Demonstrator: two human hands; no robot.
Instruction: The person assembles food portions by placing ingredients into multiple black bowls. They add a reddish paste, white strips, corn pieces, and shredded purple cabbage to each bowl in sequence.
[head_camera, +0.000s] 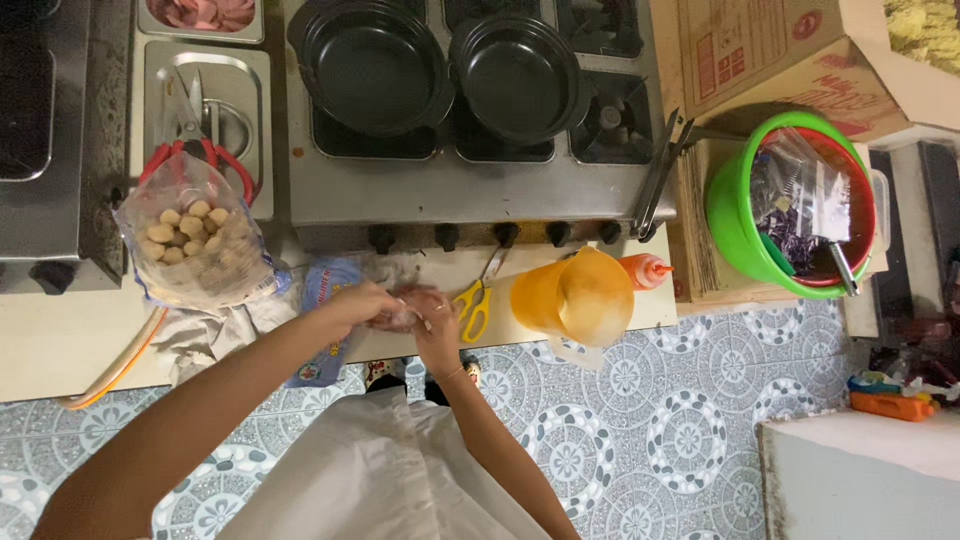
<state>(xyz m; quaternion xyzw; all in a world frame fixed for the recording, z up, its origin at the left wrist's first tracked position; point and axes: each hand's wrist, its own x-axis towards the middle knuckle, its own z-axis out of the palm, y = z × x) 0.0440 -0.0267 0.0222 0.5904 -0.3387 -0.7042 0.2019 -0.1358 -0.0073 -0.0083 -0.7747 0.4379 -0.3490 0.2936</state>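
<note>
Cream counter (60, 340) w/ scissors (474, 308), orange jug (572, 297), meatball bag (195, 245)

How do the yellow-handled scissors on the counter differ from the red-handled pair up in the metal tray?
The yellow-handled scissors lie on the pale counter, next to the right hand. The red-handled scissors rest in a steel tray, partly hidden behind a clear bag of round balls. Both have metal blades, and no hand is holding either pair.
</note>
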